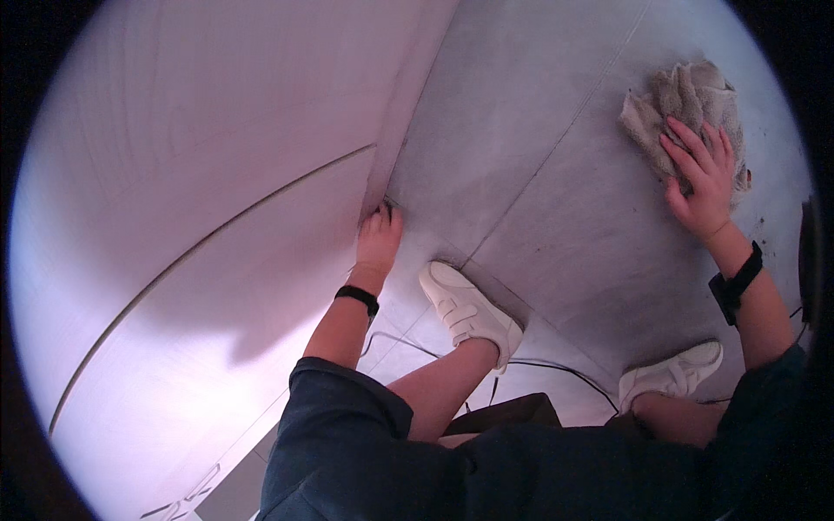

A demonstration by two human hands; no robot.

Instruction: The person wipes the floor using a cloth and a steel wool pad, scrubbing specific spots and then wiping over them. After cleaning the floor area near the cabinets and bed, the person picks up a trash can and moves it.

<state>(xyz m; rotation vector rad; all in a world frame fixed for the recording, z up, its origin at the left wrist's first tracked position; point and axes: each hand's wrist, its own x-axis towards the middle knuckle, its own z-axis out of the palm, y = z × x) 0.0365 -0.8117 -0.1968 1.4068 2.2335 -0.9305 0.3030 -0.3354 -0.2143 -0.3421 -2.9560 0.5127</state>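
At the far right, my right hand (702,178) lies with spread fingers on a crumpled grey-brown cloth (686,91), pressing it to the grey tiled floor (521,104). Nearer the middle, my left hand (380,239) is at the lower corner of a pale wood-grain panel (217,113). Its fingers are curled and close together, with the tips partly hidden against the panel's bottom edge. A small dark patch shows at those fingertips, and I cannot make out what it is.
My feet, in white strapped shoes (469,308), are planted apart on the tiles. A black cable (556,366) runs behind them, by a dark box-like object (512,412). Small dark specks (763,234) dot the floor near the cloth. A dark upright object (808,260) borders the right rim.
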